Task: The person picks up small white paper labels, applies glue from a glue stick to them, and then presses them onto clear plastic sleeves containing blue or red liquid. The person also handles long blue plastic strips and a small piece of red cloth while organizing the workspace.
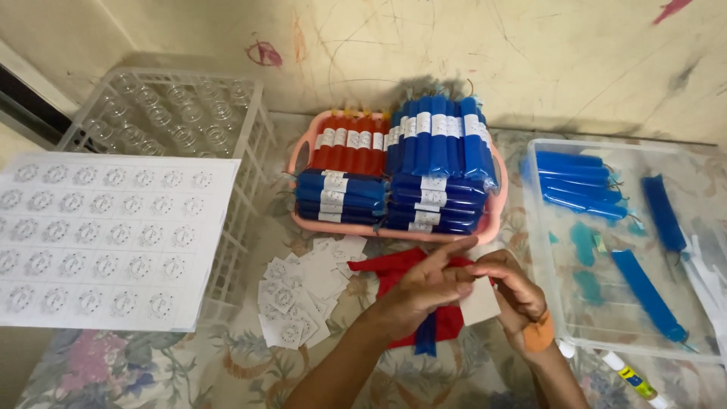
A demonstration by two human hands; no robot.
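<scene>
Blue stick, thin and plastic-wrapped, pinched between both hands, its lower end poking out below the fingers. Left hand closed round the stick's upper part, forefinger stretched out over it. Right hand gripping a small white label, pressed at the stick just beside the left fingertips; stuck down already or only held there, hard to tell from this angle. Red cloth lying under the hands.

Beyond the fingertips, pink basket packed with labelled blue and red sticks: apparently the finished lot, and a large one. Right of the fingers, clear tray with bare blue sticks, seemingly the part left. Left of the fingers, cut labels in a loose heap, uncut sheet farther out.
</scene>
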